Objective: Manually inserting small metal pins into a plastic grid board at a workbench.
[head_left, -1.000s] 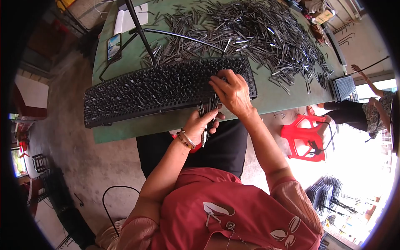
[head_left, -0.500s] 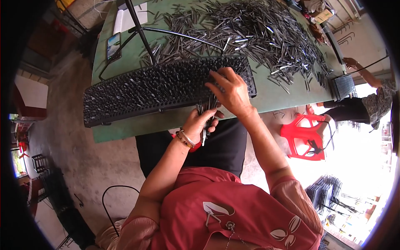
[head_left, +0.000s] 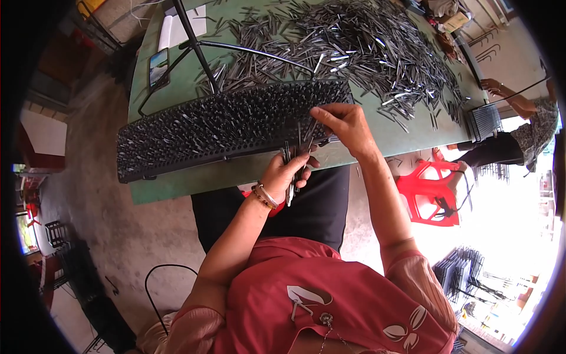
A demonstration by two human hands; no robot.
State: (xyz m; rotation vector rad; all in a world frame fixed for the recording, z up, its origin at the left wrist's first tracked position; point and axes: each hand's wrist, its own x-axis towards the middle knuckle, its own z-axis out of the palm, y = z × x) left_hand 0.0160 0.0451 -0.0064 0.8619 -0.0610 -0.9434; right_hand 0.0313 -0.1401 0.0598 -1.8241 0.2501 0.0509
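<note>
My left hand (head_left: 279,178) is closed round a small bundle of thin metal strips (head_left: 289,196), held over my lap at the table's near edge. Just above it and to the right, my right hand (head_left: 349,125) pinches one thin dark strip (head_left: 310,134) between thumb and fingers; its lower end reaches the bundle. Both hands are close to the right part of a long black perforated tray (head_left: 203,162), whose holes are packed with dark strips standing on end. Beyond it, a large heap of loose dark strips (head_left: 377,53) covers the far part of the green table (head_left: 171,190).
A black rod frame (head_left: 196,45) rises behind the tray. A phone (head_left: 158,68) and white paper (head_left: 190,28) lie at the far left. At right are a red plastic chair (head_left: 415,197), a dark panel (head_left: 487,122) and another person's arm (head_left: 519,105).
My right hand has moved right, away from the tray's holes, and now pinches a strip by the bundle. My left hand has barely moved.
</note>
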